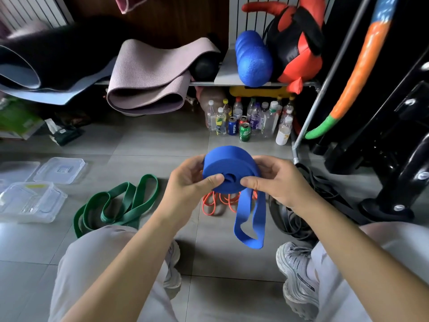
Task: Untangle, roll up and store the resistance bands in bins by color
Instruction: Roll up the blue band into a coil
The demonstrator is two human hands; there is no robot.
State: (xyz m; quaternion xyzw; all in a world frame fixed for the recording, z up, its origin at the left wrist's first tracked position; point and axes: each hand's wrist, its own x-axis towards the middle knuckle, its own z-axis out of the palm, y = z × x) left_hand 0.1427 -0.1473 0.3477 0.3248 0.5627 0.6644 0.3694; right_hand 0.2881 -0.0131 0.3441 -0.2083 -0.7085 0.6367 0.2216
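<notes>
Blue band (229, 167), mostly coiled, above the floor's (162, 145) middle; our left hand (189, 183) and right hand (277, 182) pinch the coil, thumbs at its core. 1 tail (249, 228) dangles; we judge slack grip unwinds it.

The blue band (229, 168) is wound into a thick flat coil, gripped between the left hand (192, 180) and the right hand (276, 180), with a loose loop hanging below it. The green band (116, 205) lies in slack folds on the floor (162, 145) at left. The thin orange band (222, 202) lies tangled beneath the coil, and black bands (292, 214) are heaped at right. Clear bins (30, 203) sit far left.
</notes>
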